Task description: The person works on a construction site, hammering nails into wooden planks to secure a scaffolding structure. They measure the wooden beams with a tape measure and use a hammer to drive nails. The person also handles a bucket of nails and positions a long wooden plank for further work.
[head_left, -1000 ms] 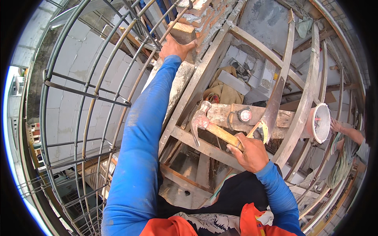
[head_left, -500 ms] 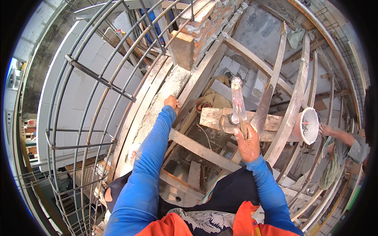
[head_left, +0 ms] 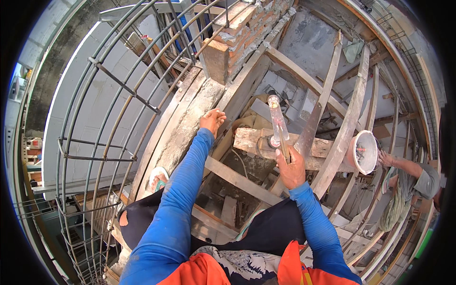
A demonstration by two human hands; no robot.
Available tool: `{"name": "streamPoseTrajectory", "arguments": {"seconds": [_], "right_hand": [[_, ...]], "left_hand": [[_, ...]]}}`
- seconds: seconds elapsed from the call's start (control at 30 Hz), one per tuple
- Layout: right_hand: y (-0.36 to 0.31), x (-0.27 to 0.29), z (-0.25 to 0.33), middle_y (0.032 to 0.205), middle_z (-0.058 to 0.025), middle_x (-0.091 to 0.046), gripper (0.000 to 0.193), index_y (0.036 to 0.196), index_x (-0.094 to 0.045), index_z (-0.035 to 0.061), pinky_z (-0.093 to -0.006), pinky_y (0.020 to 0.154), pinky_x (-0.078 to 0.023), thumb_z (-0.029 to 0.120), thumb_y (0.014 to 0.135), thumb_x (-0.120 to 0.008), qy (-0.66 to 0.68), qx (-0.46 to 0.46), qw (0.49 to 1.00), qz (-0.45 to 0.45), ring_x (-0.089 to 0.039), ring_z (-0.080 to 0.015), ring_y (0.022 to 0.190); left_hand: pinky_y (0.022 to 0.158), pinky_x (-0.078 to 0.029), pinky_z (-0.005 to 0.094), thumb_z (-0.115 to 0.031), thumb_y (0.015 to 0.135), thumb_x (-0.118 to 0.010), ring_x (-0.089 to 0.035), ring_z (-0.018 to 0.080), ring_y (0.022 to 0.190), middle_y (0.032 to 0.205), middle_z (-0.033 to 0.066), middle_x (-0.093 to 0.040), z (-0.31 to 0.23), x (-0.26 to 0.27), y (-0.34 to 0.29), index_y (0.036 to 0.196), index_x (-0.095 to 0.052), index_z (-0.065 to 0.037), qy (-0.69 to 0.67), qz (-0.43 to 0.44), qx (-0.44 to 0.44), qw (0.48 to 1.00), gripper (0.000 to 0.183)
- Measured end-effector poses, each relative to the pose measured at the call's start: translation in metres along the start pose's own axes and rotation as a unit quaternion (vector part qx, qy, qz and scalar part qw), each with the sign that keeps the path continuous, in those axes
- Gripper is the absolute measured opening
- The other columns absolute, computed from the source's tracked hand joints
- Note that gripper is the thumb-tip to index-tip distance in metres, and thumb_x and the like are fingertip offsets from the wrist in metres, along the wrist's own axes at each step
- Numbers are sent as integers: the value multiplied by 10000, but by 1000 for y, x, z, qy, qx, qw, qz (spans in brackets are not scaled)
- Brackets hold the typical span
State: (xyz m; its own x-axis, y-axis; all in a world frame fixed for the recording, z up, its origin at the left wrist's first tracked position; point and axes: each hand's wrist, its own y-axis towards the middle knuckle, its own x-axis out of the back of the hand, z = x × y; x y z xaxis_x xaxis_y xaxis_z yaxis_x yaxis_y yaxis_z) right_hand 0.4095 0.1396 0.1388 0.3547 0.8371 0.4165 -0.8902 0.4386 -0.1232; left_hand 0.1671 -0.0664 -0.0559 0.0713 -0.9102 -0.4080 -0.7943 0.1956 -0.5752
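Observation:
My right hand (head_left: 290,169) is closed round the handle of a narrow trowel (head_left: 279,118). Its long, shiny blade has a rounded end and points away from me, above a short wooden plank (head_left: 249,141). My left hand (head_left: 213,120) is empty, its fingers loosely bent and apart, over the inner edge of the rough mortar-topped wall (head_left: 190,126). To the right, another person's hand (head_left: 385,159) is at the rim of a white bucket (head_left: 365,158), which has a small reddish thing inside.
A steel rebar cage (head_left: 126,88) curves along my left. Ahead, a partly laid brick wall (head_left: 244,42) rises beside an upright wooden block (head_left: 216,59). Wooden beams (head_left: 346,123) cross over a lower level on the right. My sandalled foot (head_left: 158,178) rests on the wall.
My left hand has lifted slightly and its fingers have loosened. The trowel has tilted a little leftward in my right hand. The whole view has shifted somewhat, showing more of my foot.

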Motion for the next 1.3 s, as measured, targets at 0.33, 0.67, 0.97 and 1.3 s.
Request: {"name": "streamPoseTrajectory", "arguments": {"seconds": [0.33, 0.67, 0.97, 1.3], "right_hand": [[17, -28, -1, 732, -29, -595, 231, 1070, -673, -14, -297, 643, -452, 192, 968, -665, -42, -9, 997, 62, -527, -99, 689], [54, -60, 0, 673, -39, -544, 199, 974, -660, 3, -301, 607, -430, 201, 967, -675, -99, -13, 989, 110, -493, -106, 641], [94, -80, 12, 1003, -67, -640, 304, 1250, -591, 14, -290, 842, -478, 196, 1007, -615, -106, 60, 985, 124, -575, -128, 905], [179, -142, 0, 930, -248, -695, 374, 1338, -522, 33, -424, 712, -527, 257, 1043, -579, -203, 159, 962, 88, -701, -394, 796]], "left_hand": [[643, -540, 298, -225, 1011, -600, -681, 162, 706, 850, 78, -724, -26, 5, 104, 1083, -700, 34, 267, -38, -206, 941, 287], [884, -548, 376, -256, 923, -656, -732, 258, 947, 1027, 137, -758, -51, 17, 129, 1138, -759, -127, 481, -103, -341, 801, 271], [815, -554, 277, -180, 895, -714, -715, 132, 929, 1009, 122, -765, -68, -5, 156, 1149, -742, -6, 273, 9, -277, 921, 310], [816, -570, 371, -234, 914, -723, -737, 317, 888, 994, 149, -758, -42, -6, 163, 1135, -761, -95, 397, -85, -448, 797, 264]]}}
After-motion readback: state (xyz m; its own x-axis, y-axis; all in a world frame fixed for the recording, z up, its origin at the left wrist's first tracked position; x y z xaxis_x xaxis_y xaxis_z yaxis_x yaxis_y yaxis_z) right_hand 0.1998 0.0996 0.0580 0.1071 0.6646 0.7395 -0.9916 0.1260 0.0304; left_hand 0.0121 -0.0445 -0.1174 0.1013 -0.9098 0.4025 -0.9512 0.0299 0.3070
